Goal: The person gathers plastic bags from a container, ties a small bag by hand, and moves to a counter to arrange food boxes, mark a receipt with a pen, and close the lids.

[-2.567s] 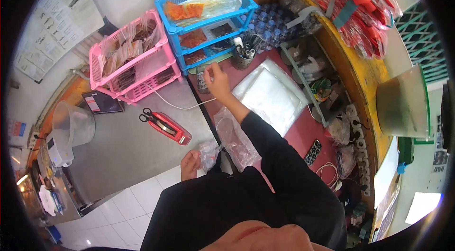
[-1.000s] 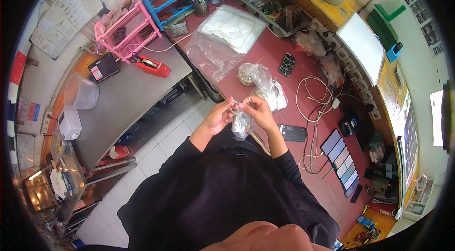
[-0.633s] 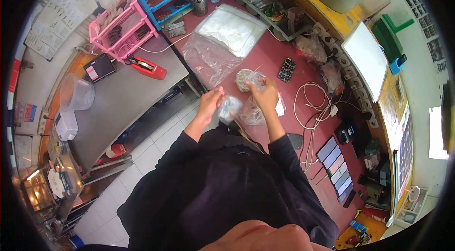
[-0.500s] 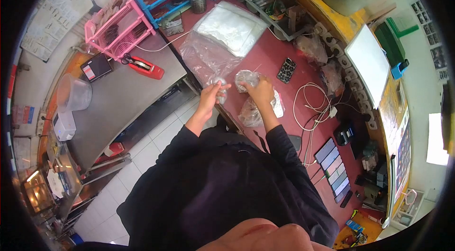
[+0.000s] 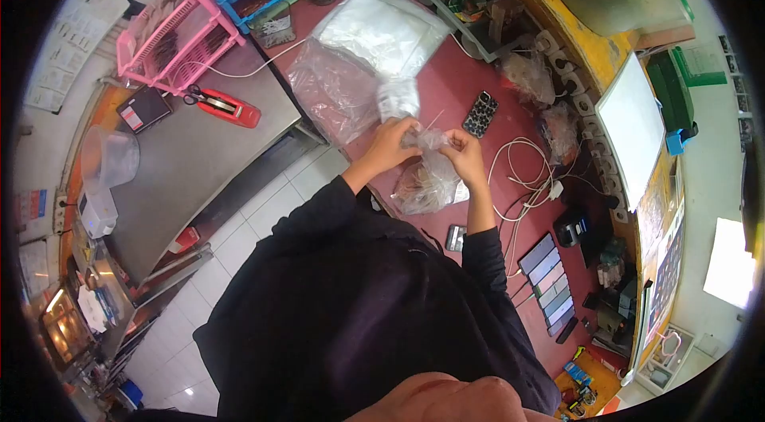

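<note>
While the left hand [image 5: 389,146] and right hand [image 5: 467,159] pinch the bunched top of a clear bag [image 5: 424,186] (one hand on each side), the bag sits on the red counter [image 5: 446,81]. A small blurry bundle [image 5: 398,98] is just past the left hand. A spotty phone [image 5: 480,114] lies near the right hand.

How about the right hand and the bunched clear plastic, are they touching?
Touching: the head view shows the right hand pinching the bunched clear plastic by its edge.
</note>
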`<state>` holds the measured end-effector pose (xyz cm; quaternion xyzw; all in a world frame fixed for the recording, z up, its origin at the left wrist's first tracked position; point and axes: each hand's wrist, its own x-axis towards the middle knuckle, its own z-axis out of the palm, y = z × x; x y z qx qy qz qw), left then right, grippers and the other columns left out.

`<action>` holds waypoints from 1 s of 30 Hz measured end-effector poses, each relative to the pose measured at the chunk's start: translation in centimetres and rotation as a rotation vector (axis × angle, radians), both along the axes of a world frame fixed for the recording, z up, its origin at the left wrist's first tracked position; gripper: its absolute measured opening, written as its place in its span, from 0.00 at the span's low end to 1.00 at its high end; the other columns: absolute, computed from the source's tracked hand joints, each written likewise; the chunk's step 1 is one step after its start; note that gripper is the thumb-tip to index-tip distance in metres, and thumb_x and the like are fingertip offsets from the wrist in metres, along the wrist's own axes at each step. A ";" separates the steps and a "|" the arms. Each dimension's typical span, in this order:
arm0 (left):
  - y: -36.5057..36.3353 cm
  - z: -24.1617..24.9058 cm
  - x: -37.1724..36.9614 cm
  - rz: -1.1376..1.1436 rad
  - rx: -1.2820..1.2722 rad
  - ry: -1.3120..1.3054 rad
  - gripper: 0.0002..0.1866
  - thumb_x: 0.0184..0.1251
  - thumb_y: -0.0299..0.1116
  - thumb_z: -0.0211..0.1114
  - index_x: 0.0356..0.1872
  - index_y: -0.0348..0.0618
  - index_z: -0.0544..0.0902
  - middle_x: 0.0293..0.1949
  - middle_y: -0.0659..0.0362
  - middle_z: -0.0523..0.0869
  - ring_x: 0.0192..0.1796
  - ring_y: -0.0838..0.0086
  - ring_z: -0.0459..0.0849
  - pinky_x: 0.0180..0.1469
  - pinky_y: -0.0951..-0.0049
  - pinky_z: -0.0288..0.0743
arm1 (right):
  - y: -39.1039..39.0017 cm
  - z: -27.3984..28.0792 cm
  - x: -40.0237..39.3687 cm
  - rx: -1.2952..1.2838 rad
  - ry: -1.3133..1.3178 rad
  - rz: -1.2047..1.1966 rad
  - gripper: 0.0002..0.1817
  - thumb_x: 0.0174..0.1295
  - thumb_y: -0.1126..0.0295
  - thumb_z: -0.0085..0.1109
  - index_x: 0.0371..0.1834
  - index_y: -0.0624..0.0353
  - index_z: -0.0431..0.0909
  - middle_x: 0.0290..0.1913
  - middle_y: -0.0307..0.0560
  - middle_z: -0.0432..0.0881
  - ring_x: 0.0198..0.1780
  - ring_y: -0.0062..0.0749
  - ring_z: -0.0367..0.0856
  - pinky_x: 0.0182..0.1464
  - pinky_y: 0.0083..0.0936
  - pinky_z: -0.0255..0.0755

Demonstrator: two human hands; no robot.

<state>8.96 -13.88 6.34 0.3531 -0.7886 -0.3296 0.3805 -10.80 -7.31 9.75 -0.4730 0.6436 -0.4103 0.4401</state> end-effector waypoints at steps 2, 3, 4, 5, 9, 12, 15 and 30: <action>-0.7 -0.1 -0.6 -0.094 0.060 -0.033 0.23 0.42 0.35 0.77 0.41 0.43 0.80 0.38 0.54 0.83 0.33 0.62 0.80 0.35 0.64 0.73 | 0.4 0.0 -0.7 -0.025 -0.162 0.071 0.04 0.52 0.77 0.60 0.31 0.61 0.80 0.28 0.35 0.81 0.28 0.14 0.74 0.30 0.14 0.66; -1.1 0.4 -0.9 -0.097 0.061 -0.030 0.23 0.42 0.35 0.77 0.41 0.43 0.80 0.38 0.54 0.83 0.33 0.62 0.80 0.35 0.64 0.73 | 0.6 0.3 -1.4 -0.024 -0.159 0.068 0.04 0.52 0.77 0.60 0.31 0.61 0.80 0.28 0.35 0.81 0.28 0.14 0.74 0.30 0.14 0.66; -1.5 0.9 -1.0 -0.137 0.127 -0.047 0.20 0.42 0.35 0.77 0.37 0.42 0.80 0.33 0.54 0.83 0.33 0.62 0.81 0.36 0.65 0.73 | 0.8 0.5 -2.2 0.063 -0.211 0.065 0.02 0.54 0.75 0.59 0.30 0.60 0.79 0.27 0.34 0.80 0.26 0.13 0.72 0.28 0.13 0.62; -1.8 1.9 -1.1 -0.177 0.195 -0.064 0.17 0.42 0.36 0.78 0.32 0.42 0.81 0.29 0.55 0.83 0.33 0.62 0.81 0.36 0.65 0.73 | 1.1 1.0 -2.6 0.151 -0.263 0.060 0.02 0.55 0.73 0.58 0.30 0.59 0.78 0.26 0.34 0.79 0.24 0.11 0.70 0.26 0.12 0.59; -1.8 2.8 -1.2 -0.306 0.425 -0.105 0.16 0.45 0.36 0.78 0.27 0.40 0.79 0.22 0.60 0.81 0.26 0.73 0.78 0.32 0.72 0.71 | 1.7 3.0 -2.0 0.139 -0.539 -0.090 0.03 0.58 0.71 0.55 0.30 0.57 0.77 0.23 0.32 0.76 0.20 0.10 0.63 0.23 0.13 0.51; -1.4 2.1 -1.7 -0.441 0.585 0.043 0.18 0.47 0.38 0.79 0.27 0.42 0.76 0.22 0.67 0.76 0.27 0.84 0.71 0.30 0.79 0.65 | 2.1 1.7 -3.2 0.071 -0.722 -0.034 0.04 0.61 0.70 0.55 0.32 0.57 0.76 0.21 0.30 0.72 0.18 0.11 0.60 0.21 0.13 0.48; -1.0 1.2 -1.9 -0.459 0.677 0.107 0.18 0.49 0.35 0.78 0.27 0.42 0.74 0.22 0.69 0.76 0.28 0.86 0.70 0.30 0.79 0.64 | 2.1 1.3 -3.5 0.073 -0.772 -0.088 0.06 0.63 0.67 0.55 0.33 0.57 0.76 0.18 0.28 0.69 0.16 0.11 0.57 0.19 0.12 0.44; -0.8 -1.2 -0.9 -0.180 0.559 -0.029 0.16 0.51 0.33 0.72 0.37 0.38 0.77 0.28 0.53 0.83 0.28 0.73 0.82 0.31 0.69 0.72 | 0.2 1.8 -2.2 0.249 -0.227 -0.042 0.08 0.63 0.64 0.59 0.33 0.57 0.80 0.22 0.30 0.77 0.18 0.09 0.61 0.22 0.13 0.50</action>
